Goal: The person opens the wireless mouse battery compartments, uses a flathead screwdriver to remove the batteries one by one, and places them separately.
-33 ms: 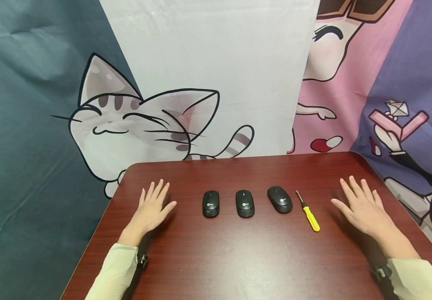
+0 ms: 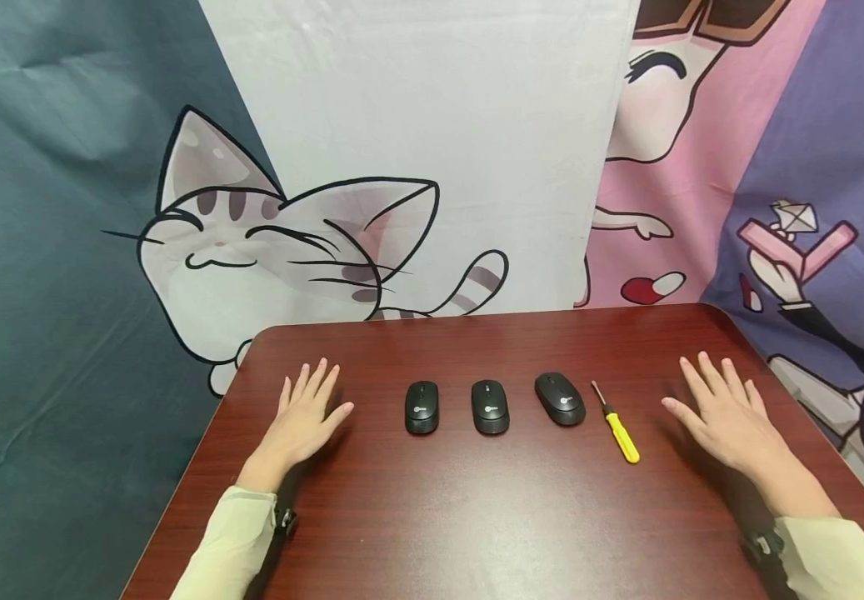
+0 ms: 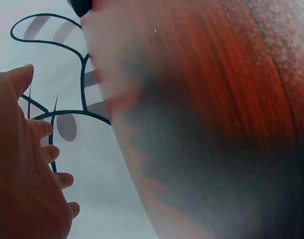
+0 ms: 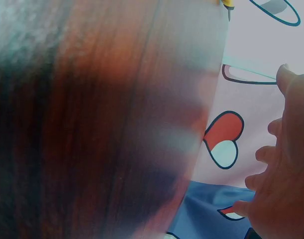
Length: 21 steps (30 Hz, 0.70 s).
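Observation:
My left hand (image 2: 302,423) is at the left side of the table, fingers spread and straight, holding nothing. In the left wrist view the same hand (image 3: 22,164) shows apart from the tabletop, its shadow falling on the wood. On the right side, my right hand (image 2: 731,421) is spread likewise, with nothing in it. Nearest to it lies a screwdriver (image 2: 621,436) with a yellow handle, its tip pointing away. Three black computer mice lie in a row between the hands: a left mouse (image 2: 422,407), a middle mouse (image 2: 490,407) and a tilted right mouse (image 2: 560,399).
The reddish-brown wooden table (image 2: 446,508) has rounded far corners. Behind it hangs a printed cloth backdrop (image 2: 432,100) with a cartoon cat and other figures. Dark bands (image 2: 765,546) sit at both wrists, beside pale sleeves.

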Available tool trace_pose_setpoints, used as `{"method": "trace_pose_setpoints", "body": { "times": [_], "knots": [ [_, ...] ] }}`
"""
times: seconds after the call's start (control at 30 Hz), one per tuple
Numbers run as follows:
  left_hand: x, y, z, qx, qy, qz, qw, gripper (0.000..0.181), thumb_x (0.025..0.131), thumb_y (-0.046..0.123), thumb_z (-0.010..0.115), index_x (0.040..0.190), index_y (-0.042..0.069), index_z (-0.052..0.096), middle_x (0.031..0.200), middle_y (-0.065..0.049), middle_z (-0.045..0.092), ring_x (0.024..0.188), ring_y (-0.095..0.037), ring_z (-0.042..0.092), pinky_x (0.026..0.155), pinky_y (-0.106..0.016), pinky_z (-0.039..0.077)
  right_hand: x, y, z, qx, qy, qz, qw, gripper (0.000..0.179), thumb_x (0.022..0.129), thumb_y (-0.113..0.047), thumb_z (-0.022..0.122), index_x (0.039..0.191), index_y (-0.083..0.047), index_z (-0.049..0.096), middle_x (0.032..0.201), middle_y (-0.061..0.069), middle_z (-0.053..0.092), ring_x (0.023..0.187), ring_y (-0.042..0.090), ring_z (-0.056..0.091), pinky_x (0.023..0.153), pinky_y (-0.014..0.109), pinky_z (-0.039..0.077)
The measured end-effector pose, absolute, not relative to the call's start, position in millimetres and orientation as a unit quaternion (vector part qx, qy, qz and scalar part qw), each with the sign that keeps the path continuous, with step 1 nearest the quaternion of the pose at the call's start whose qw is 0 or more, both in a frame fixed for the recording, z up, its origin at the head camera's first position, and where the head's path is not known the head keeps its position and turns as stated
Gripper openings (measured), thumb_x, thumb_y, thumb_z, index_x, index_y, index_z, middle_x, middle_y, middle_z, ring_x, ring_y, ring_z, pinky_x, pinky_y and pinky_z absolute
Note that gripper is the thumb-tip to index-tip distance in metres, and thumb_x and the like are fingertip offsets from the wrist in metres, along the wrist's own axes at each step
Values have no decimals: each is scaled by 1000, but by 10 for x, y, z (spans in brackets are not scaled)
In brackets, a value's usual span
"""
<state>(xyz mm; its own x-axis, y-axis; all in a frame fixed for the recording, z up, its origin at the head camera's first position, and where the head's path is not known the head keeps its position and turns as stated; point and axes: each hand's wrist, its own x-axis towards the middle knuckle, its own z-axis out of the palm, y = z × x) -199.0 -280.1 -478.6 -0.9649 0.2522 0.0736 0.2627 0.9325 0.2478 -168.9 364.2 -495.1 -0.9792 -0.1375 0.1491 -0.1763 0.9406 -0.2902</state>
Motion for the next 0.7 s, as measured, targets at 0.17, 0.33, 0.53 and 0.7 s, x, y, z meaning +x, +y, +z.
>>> {"method": "trace_pose_setpoints", "body": {
  "times": [0.17,0.33,0.53,0.7],
  "knots": [
    [-1995,-2772,-4799,-135,-982,-131,29,76,104,56,44,162,12,23,169,-13,12,155,-40,4,124,-67,2,-1674,3622,-4939,82,-982,155,65,82,103,-51,49,160,-3,17,162,33,14,149,54,-6,116,78,-7],
    [-1970,-2644,-4783,-146,-980,-134,31,77,103,58,44,161,11,25,170,-12,12,155,-39,2,125,-66,1,-1638,3543,-4906,88,-980,164,74,81,102,-50,52,159,-1,20,161,33,17,150,52,-5,118,76,-8],
    [-1961,-2426,-4732,-169,-975,-136,40,76,103,56,47,161,13,25,169,-12,16,156,-36,3,126,-64,1,-1602,3442,-4870,97,-977,172,84,81,101,-48,54,159,-1,22,161,32,19,152,50,-5,120,71,-11],
    [-1968,-2299,-4695,-180,-974,-128,41,77,102,59,44,162,16,21,170,-9,13,156,-34,2,126,-64,2,-1598,3372,-4859,105,-975,175,87,82,100,-47,57,159,-3,22,161,32,20,152,48,-4,121,70,-11]
  ]
}}
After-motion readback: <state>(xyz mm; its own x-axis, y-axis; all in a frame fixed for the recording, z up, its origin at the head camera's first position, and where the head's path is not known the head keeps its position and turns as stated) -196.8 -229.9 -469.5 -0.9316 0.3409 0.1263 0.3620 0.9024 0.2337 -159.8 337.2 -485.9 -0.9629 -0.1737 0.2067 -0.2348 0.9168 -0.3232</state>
